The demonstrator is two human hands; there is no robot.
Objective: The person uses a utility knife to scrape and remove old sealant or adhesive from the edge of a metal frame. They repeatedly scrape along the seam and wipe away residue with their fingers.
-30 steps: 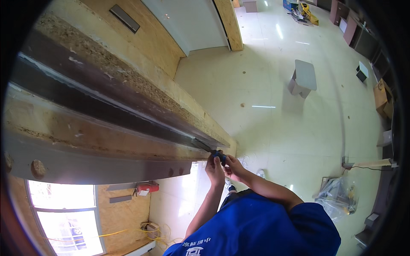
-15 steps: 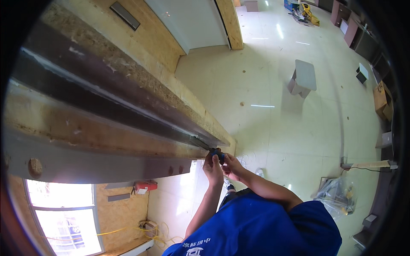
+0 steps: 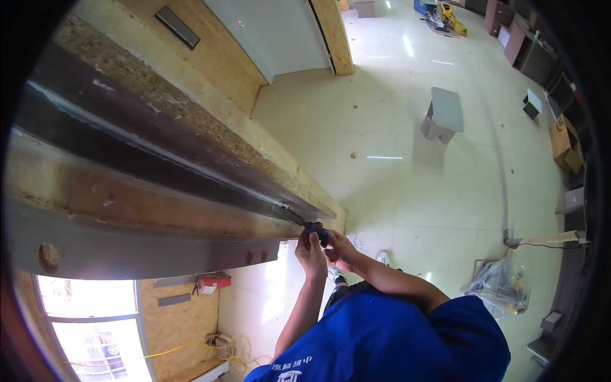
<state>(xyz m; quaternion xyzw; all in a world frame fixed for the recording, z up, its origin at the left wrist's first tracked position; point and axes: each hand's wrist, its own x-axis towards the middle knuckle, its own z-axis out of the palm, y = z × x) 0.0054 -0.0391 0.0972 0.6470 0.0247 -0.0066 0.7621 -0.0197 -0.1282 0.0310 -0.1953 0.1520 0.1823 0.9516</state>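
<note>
A flat-bladed scraper with a blue and black handle (image 3: pixel 316 233) is held by both hands. My left hand (image 3: pixel 311 254) is closed around the handle, its thumb lying along it. Close on its right, my right hand (image 3: pixel 342 250) grips near the handle's butt end with bent fingers. The grey metal blade (image 3: pixel 289 214) points away to the left, its tip at the dark groove (image 3: pixel 159 162) running along a long wooden frame (image 3: pixel 210 118). Whitish residue lines the groove. Whether the blade edge touches the groove bottom cannot be seen.
A grey step stool (image 3: pixel 445 109) stands on the tiled floor at right. Nearer are a clear plastic bag (image 3: pixel 501 290) and a cardboard box (image 3: pixel 565 143). Lower left, a red fire extinguisher (image 3: pixel 213 282) and a yellow cable (image 3: pixel 229 347) sit near a window. My shoes show below my hands.
The whole view has shifted slightly left. The scraper and both hands have moved a little left along the frame, and more of the blade's flat side shows. Both hands keep their grip.
</note>
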